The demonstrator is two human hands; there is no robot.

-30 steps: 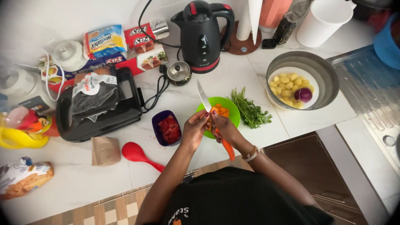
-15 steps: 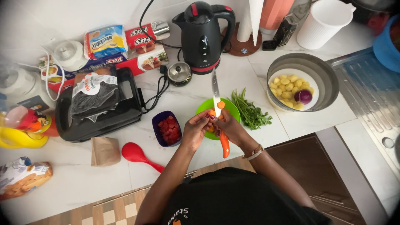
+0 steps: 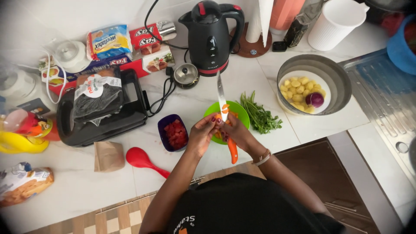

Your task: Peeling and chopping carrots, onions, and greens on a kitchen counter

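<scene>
White kitchen desk | both hands met over green bowl, catching scraps | right hand gripped orange-handled knife, blade toward 12 o'clock | left hand pinched orange piece

Bright, even light; warped, blurred edges

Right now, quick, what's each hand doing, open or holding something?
Left hand: closed on a small orange piece over the green bowl.
Right hand: closed on the orange-handled knife, blade pointing away from the person.
</scene>
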